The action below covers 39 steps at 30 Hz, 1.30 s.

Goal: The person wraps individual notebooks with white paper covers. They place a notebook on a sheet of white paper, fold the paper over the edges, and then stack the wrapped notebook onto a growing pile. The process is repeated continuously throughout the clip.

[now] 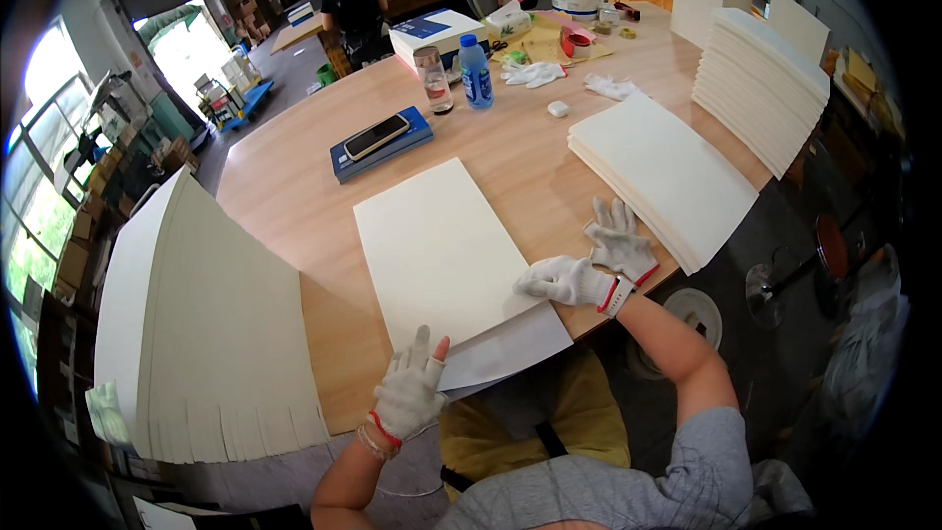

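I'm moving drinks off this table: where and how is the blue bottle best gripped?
Probably around the body of the blue bottle, below its cap, coming from the near right. It stands upright and looks roughly cylindrical; the clear bottle crowds its left, while a flat-lying glove leaves room above.

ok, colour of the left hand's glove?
Off-white glove, red cuff edge; best seen in the head view, the only one.

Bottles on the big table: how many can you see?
2: a clear bottle and, just right of it, a blue bottle, both farther back than the phone. More could be hidden behind things.
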{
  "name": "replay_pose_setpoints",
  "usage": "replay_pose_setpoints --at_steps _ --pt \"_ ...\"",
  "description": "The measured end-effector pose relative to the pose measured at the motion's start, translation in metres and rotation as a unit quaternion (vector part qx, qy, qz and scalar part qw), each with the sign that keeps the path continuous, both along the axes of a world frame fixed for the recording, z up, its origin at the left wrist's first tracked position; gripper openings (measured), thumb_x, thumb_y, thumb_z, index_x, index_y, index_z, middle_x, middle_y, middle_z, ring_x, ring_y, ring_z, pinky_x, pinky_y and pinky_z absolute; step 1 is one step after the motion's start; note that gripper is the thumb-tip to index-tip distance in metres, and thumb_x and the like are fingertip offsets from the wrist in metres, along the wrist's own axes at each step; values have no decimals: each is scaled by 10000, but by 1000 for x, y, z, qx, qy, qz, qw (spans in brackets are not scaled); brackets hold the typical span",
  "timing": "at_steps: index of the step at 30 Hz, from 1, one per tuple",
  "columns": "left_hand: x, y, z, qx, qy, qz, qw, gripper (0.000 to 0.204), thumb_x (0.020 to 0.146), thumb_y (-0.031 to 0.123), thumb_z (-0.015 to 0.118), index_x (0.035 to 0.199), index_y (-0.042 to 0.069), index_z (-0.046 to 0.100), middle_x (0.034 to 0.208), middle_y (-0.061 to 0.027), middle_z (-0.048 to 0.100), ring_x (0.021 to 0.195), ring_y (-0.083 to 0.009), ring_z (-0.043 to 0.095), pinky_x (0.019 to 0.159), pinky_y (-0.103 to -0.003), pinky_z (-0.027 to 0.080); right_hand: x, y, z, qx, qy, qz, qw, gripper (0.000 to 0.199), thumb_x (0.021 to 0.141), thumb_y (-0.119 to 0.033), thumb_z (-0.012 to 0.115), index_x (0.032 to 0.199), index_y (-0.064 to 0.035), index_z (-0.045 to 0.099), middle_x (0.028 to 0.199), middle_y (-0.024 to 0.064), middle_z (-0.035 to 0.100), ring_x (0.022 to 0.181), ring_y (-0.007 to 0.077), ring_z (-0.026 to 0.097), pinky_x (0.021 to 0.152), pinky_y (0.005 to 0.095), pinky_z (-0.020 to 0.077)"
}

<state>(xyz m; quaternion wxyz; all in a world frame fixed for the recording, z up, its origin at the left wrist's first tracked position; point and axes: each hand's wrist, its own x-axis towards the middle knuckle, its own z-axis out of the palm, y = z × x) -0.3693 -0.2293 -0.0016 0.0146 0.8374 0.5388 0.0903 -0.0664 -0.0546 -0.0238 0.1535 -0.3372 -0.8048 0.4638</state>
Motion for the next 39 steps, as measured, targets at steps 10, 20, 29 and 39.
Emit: replay_pose_setpoints --at_steps 10,20,29,39 --pt "-41 64 -8 -221 -230 303 898 267 781 266 749 867 17 709 673 -121 645 615 -182 606 627 -337 481 -28 -13 -17 183 -139 -138 963 419 786 -442 710 817 -26 670 867 196 657 845 381 634 757 430 504" --pt "-43 89 -3 -140 -57 163 975 873 643 249 850 1393 151 414 1347 -183 464 1137 -328 539 936 -377 455 -37 -8 -18 114 -120 -232 959 423 774 -370 740 978 -25 603 982 189 636 945 372 617 800 422 498" --pt "52 149 58 -234 372 -215 872 1223 494 202 892 1518 326 234 1574 -137 194 1420 -321 252 1151 -478 240 83 21 -26 441 -105 -237 859 281 826 -215 643 1078 -92 623 1047 149 625 931 329 620 799 433 507" --pt "26 175 21 -115 270 -295 909 1108 521 186 858 1468 380 317 1536 -102 261 1334 -349 361 1108 -403 340 -149 -77 -28 406 97 116 901 151 778 -224 606 889 -126 637 948 49 609 950 218 600 705 339 524"
